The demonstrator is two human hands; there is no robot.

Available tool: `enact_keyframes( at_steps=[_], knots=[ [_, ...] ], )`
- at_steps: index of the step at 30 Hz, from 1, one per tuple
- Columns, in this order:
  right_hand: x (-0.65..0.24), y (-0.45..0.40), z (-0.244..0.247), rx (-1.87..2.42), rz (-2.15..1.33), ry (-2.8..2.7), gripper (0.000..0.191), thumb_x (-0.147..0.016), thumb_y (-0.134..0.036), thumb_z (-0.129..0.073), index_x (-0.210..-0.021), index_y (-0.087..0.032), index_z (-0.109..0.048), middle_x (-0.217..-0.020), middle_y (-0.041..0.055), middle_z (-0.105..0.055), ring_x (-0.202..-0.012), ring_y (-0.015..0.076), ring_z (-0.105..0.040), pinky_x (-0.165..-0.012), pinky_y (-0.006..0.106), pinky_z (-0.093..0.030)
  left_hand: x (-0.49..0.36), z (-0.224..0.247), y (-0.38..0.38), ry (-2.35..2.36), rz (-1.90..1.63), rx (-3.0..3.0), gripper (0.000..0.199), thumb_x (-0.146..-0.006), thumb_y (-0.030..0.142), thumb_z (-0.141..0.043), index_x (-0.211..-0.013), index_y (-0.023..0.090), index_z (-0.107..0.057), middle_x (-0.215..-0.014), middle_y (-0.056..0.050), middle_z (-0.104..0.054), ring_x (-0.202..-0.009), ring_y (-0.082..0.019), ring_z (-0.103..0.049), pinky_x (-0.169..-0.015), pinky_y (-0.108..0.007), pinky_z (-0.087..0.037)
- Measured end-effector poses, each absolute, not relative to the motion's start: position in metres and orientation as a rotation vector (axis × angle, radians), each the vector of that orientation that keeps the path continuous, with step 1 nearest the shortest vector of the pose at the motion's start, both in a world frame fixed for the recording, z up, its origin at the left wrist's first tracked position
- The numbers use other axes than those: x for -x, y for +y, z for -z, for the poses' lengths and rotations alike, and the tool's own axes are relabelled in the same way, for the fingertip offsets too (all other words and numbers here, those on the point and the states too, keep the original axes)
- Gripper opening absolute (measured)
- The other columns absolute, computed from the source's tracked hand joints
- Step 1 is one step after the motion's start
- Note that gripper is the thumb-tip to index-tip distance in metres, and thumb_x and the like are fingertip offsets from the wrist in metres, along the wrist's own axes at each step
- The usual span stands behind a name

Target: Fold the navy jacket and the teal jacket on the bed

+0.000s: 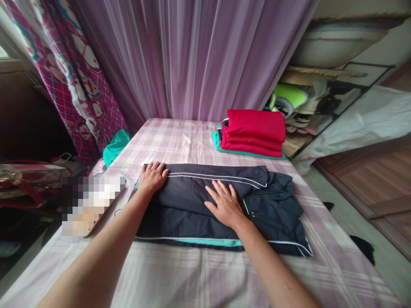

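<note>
A dark navy jacket (pixel 192 220) with white piping and a teal strip lies folded on the table in front of me. My left hand (pixel 153 176) rests flat on its upper left corner, fingers stretched out. Near the middle of the folded layer, my right hand (pixel 224 203) lies palm down with its fingers spread. Neither hand grips the cloth. At the right end the fabric is bunched and uneven. Whatever lies inside the folds is hidden.
A pile of folded red cloth (pixel 253 132) on teal fabric sits at the table's far right. A blurred-out flat object (pixel 93 207) lies to the left on the checked tablecloth (pixel 173 141). Purple curtains (pixel 199 55) hang behind; a shelf rack (pixel 334 98) stands at right.
</note>
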State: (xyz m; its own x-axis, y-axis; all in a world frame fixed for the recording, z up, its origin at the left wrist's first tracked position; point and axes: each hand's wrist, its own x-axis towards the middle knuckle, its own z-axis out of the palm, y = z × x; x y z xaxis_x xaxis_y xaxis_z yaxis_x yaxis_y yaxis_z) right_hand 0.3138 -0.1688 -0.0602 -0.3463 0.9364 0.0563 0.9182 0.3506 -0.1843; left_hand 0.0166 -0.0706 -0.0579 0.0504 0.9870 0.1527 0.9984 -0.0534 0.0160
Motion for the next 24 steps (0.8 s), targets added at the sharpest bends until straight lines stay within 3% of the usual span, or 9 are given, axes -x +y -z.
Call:
enact_keyframes(
  at_steps=[9,14,20,24],
  knots=[
    [-0.313,-0.167,0.061,1.698,-0.198,-2.451,0.056,-0.100,-0.053,-0.042,-0.149,-0.029,-0.048,-0.162,0.0107,-0.035,-0.150,0.0288,-0.027,-0.120,0.059,-0.019,-0.016,0.050,-0.066,-2.189,0.112,2.238,0.053,-0.099,0.047,-0.030,-0.144,0.028,-0.051,-0.150,-0.008,-0.052,-0.143,-0.031,-0.038,-0.116,-0.058,-0.026],
    [-0.312,-0.167,0.061,1.695,-0.200,-2.437,0.056,-0.100,-0.053,-0.042,-0.149,-0.029,-0.048,-0.161,0.0109,-0.036,-0.150,0.0290,-0.027,-0.120,0.059,-0.019,-0.048,0.038,-0.082,-2.299,0.103,2.138,0.058,-0.099,0.049,-0.030,-0.147,0.022,-0.049,-0.158,-0.013,-0.041,-0.149,-0.036,-0.029,-0.118,-0.068,-0.013],
    [-0.312,-0.167,0.061,1.682,-0.174,-2.445,0.055,-0.100,-0.052,-0.041,-0.149,-0.027,-0.048,-0.161,0.0113,-0.037,-0.150,0.0285,-0.028,-0.119,0.059,-0.019,-0.105,0.050,-0.132,-2.075,0.246,2.374,0.056,-0.101,0.050,-0.029,-0.149,0.027,-0.046,-0.159,-0.007,-0.042,-0.149,-0.028,-0.033,-0.121,-0.057,-0.021],
    [-0.312,-0.167,0.061,1.687,-0.163,-2.446,0.055,-0.100,-0.052,-0.041,-0.149,-0.027,-0.049,-0.160,0.0113,-0.038,-0.149,0.0285,-0.028,-0.119,0.058,-0.020,-0.094,0.053,-0.141,-2.082,0.197,2.379,0.058,-0.100,0.051,-0.031,-0.152,0.027,-0.042,-0.161,-0.008,-0.037,-0.149,-0.028,-0.032,-0.120,-0.054,-0.025]
  ],
)
